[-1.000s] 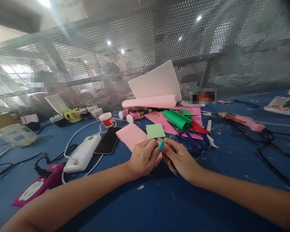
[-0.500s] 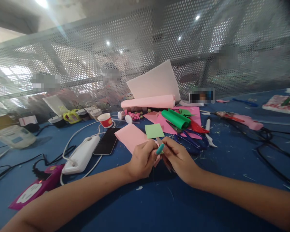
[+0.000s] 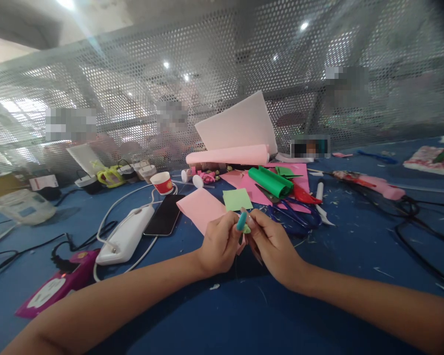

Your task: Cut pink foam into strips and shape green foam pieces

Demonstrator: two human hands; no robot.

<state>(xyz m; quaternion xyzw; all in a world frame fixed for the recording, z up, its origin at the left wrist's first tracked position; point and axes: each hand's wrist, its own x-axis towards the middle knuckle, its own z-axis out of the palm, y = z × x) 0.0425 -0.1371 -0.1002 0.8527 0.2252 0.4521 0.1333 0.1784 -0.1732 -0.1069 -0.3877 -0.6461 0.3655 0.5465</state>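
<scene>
My left hand point(image 3: 219, 244) and my right hand point(image 3: 276, 246) meet over the middle of the blue table, fingers closed. Pinched between their fingertips is a small light green paper piece point(image 3: 246, 229), mostly hidden by the fingers. The left thumb has a long turquoise nail. Just beyond the hands lies a light green paper square point(image 3: 238, 199). A pink paper sheet point(image 3: 203, 207) lies behind my left hand, its near part covered by it. Blue-handled scissors point(image 3: 294, 217) lie behind my right hand.
Left stand a black phone point(image 3: 165, 215), a white power strip point(image 3: 128, 234), a red-and-white paper cup point(image 3: 162, 183) and a purple box point(image 3: 59, 286). A green roll point(image 3: 270, 182) and pink paper roll point(image 3: 227, 155) lie behind. A pink glue gun point(image 3: 373, 184) with black cord lies right.
My fingers have shifted slightly around the small piece; the left thumb is more upright and more of the light green shows. The things on the table stay where they were.
</scene>
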